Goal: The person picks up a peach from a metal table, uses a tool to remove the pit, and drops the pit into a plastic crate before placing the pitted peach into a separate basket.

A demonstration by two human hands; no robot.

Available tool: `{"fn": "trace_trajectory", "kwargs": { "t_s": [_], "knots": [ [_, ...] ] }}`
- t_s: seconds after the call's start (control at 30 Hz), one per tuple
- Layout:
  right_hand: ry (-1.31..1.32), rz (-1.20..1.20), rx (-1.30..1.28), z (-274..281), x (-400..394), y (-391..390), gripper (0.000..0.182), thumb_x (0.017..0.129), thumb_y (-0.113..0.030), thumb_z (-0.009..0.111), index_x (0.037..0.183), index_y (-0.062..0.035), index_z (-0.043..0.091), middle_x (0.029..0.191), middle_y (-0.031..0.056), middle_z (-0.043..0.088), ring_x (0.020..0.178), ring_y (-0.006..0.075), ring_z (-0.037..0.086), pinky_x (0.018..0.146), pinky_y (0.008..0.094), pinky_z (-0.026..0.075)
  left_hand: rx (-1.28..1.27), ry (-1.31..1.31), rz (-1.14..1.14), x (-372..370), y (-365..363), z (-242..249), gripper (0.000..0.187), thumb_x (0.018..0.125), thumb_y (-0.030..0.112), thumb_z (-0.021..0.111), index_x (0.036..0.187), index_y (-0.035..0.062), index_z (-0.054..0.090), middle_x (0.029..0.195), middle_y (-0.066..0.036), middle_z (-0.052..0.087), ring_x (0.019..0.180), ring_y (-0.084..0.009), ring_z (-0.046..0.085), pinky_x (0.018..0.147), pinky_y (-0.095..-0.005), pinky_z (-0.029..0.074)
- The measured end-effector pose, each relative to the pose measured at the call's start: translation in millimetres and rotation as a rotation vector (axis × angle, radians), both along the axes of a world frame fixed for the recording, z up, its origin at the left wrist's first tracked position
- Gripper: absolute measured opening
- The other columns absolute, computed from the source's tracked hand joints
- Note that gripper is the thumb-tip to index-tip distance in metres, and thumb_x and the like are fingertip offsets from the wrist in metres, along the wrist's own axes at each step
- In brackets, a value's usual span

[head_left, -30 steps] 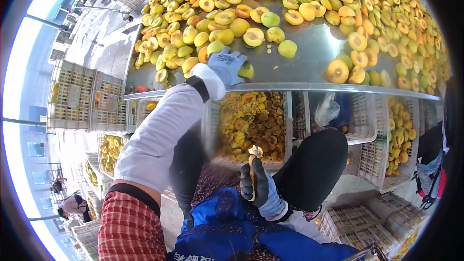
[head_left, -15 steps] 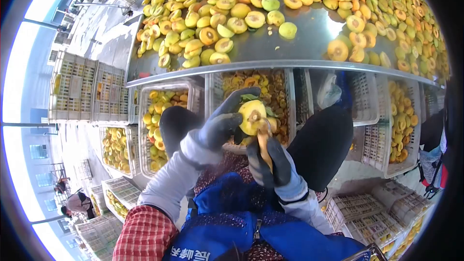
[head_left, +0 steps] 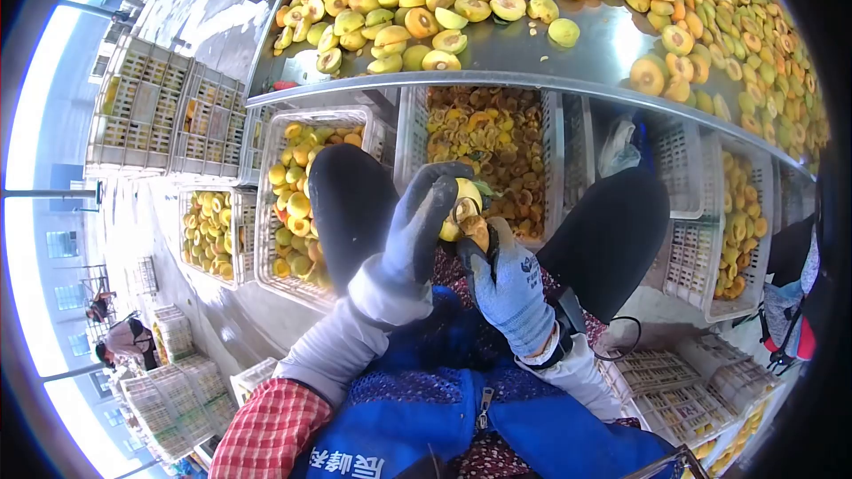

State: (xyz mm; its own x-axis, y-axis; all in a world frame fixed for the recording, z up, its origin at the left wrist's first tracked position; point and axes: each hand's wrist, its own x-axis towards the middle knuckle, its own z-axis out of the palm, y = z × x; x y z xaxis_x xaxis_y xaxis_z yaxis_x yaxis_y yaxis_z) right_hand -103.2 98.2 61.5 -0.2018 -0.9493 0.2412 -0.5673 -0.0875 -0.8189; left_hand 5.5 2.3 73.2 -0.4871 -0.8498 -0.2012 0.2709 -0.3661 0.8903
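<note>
Gloved in grey, my left hand [head_left: 424, 213] is wrapped round a yellow-green halved fruit [head_left: 465, 200], with a bit of green leaf beside it. My right hand [head_left: 510, 279], in a blue-grey glove with dark fingertips, is closed on a tool [head_left: 475, 229] with a brownish head pressed against the fruit's cut face; most of its handle is hidden by the fingers. Both hands meet above my lap, just in front of a crate of brown and yellow fruit scraps [head_left: 488, 137].
A metal table [head_left: 399, 82] heaped with halved fruit [head_left: 426, 0] spans the top. Crates of fruit stand left [head_left: 266, 186] and right [head_left: 701, 257], with stacked crates [head_left: 142, 115] far left. Another person [head_left: 129, 341] bends at lower left; part of someone [head_left: 790, 302] shows at right.
The view has shifted, uncovering more of the scrap crate. My right hand has turned so the back of its glove shows, and the tool's handle is now mostly hidden.
</note>
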Motion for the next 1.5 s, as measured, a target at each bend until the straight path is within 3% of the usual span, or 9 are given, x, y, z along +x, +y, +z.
{"fn": "trace_trajectory", "kwargs": {
  "t_s": [0.5,0.6,0.8,0.87,1.0,1.17,1.27,1.33,1.5],
  "knots": [
    [-0.219,-0.003,0.096,-3.0,9.9,25.7,0.049,0.091,-0.020,0.049,0.129,0.0078,0.036,0.101,0.0248,0.054,0.087,0.0358,0.056,0.076,0.0412,0.045,-0.149,-0.050,0.047,-9.5,21.0,18.7,0.025,0.089,0.012,0.054,0.108,-0.0046,0.056,0.092,-0.006,0.059,0.083,-0.0098,0.053,0.076,-0.0218,0.043],
    [-0.169,-0.093,-0.131,-9.1,11.6,24.0,0.041,0.087,-0.022,0.051,0.115,0.0075,0.046,0.078,0.0251,0.056,0.069,0.0412,0.058,0.061,0.0436,0.045,-0.275,-0.162,0.007,-9.7,21.3,26.1,0.025,0.087,0.010,0.055,0.106,-0.0057,0.056,0.092,-0.007,0.059,0.084,-0.0109,0.054,0.076,-0.0226,0.043],
    [0.158,-0.010,-0.201,-28.0,10.0,41.2,0.050,0.092,-0.019,0.049,0.132,0.0077,0.034,0.112,0.0230,0.050,0.099,0.0316,0.053,0.085,0.0381,0.043,-0.333,-0.248,-0.083,-13.2,20.7,27.4,0.028,0.087,0.019,0.053,0.101,-0.0045,0.059,0.092,-0.004,0.059,0.079,-0.0085,0.050,0.074,-0.0232,0.041],
    [-0.587,0.136,0.106,-21.0,4.1,45.3,0.051,0.093,-0.018,0.047,0.134,0.0071,0.032,0.118,0.0199,0.049,0.106,0.0266,0.052,0.091,0.0355,0.042,-0.316,-0.284,-0.142,-10.3,17.4,28.0,0.027,0.087,0.018,0.054,0.100,-0.0046,0.060,0.091,-0.005,0.059,0.080,-0.0084,0.050,0.074,-0.0231,0.041],
    [-0.770,0.164,0.120,-45.4,10.6,53.4,0.048,0.094,-0.017,0.043,0.134,0.0064,0.030,0.122,0.0161,0.048,0.110,0.0216,0.049,0.095,0.0329,0.040,-0.351,-0.323,-0.216,-12.7,15.3,21.9,0.024,0.086,0.016,0.055,0.098,-0.0045,0.061,0.088,-0.006,0.060,0.082,-0.0086,0.052,0.073,-0.0228,0.041],
    [-1.227,0.070,0.032,-40.1,17.0,44.6,0.051,0.090,-0.013,0.052,0.134,0.0042,0.031,0.096,0.0088,0.057,0.082,0.0142,0.055,0.071,0.0273,0.047,-0.302,-0.211,-0.163,-18.5,20.9,8.9,0.025,0.084,0.008,0.057,0.106,-0.0050,0.055,0.096,-0.010,0.059,0.087,-0.0139,0.055,0.079,-0.0255,0.044],
    [-1.428,-0.061,-0.097,-38.2,15.0,29.3,0.046,0.093,-0.015,0.047,0.134,-0.0007,0.033,0.116,0.0098,0.053,0.105,0.0177,0.052,0.093,0.0309,0.041,-0.595,-0.112,-0.073,-27.4,33.5,-0.2,0.045,0.085,-0.002,0.052,0.129,-0.0041,0.038,0.126,-0.017,0.047,0.111,-0.0213,0.049,0.094,-0.0321,0.039],
    [-1.472,-0.135,-0.100,-29.5,-2.3,19.7,0.041,0.089,-0.016,0.054,0.125,-0.0008,0.041,0.102,0.0079,0.058,0.080,0.0145,0.059,0.071,0.0259,0.049,-0.901,-0.166,-0.134,-22.6,27.8,-3.1,0.053,0.088,0.002,0.050,0.136,-0.0061,0.029,0.139,-0.021,0.036,0.125,-0.0256,0.040,0.102,-0.0358,0.032],
    [-1.270,-0.111,0.040,-11.9,-23.2,12.9,0.038,0.082,-0.011,0.060,0.116,-0.0001,0.047,0.096,0.0093,0.059,0.062,0.0111,0.058,0.052,0.0204,0.047,-0.332,0.000,-0.109,-9.4,20.7,22.3,0.049,0.092,0.018,0.053,0.130,-0.0088,0.037,0.122,-0.015,0.052,0.110,-0.0193,0.052,0.094,-0.0294,0.040]
  ]
}}
